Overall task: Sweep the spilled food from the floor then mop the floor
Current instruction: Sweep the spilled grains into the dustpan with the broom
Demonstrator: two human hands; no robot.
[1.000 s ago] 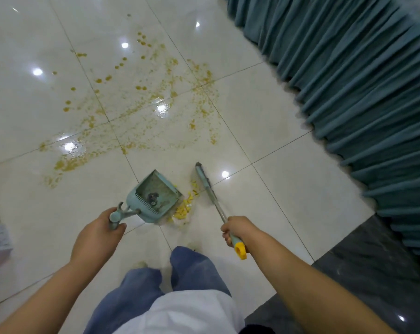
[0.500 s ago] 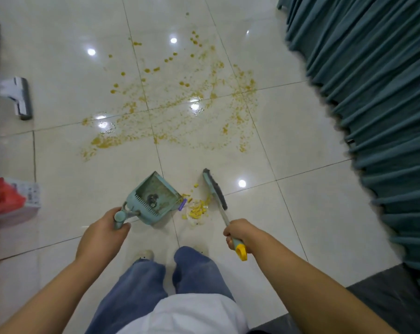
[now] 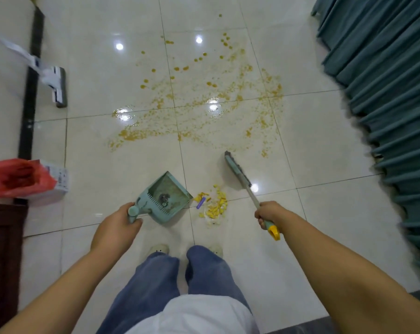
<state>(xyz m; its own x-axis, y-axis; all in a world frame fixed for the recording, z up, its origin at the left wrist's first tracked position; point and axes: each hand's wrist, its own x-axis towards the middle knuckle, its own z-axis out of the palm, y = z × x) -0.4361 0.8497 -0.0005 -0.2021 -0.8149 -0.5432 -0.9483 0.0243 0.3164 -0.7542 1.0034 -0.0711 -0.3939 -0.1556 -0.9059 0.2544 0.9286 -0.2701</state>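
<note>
A small pile of yellow food scraps [image 3: 215, 205] with a purple bit lies on the cream tiled floor [image 3: 324, 145] just ahead of my feet. My left hand [image 3: 118, 225] grips the handle of a pale green dustpan [image 3: 164, 197], whose mouth faces the pile from its left. My right hand [image 3: 268, 213] holds the short brush [image 3: 238, 173] by its yellow-tipped handle; the brush head rests on the floor beyond and to the right of the pile, apart from it. A wide smear of orange-yellow stains and crumbs [image 3: 204, 102] spreads over the tiles farther ahead.
A white flat mop [image 3: 51, 80] lies at the far left by a black strip. A red plastic bag [image 3: 16, 177] on a white box sits at the left. Teal curtains [image 3: 385, 92] hang along the right. Dark wood furniture is at the lower left.
The view has shifted back and left, showing the mop and red bag. The brush has pulled away to the right of the pile; the dustpan stays at its left.
</note>
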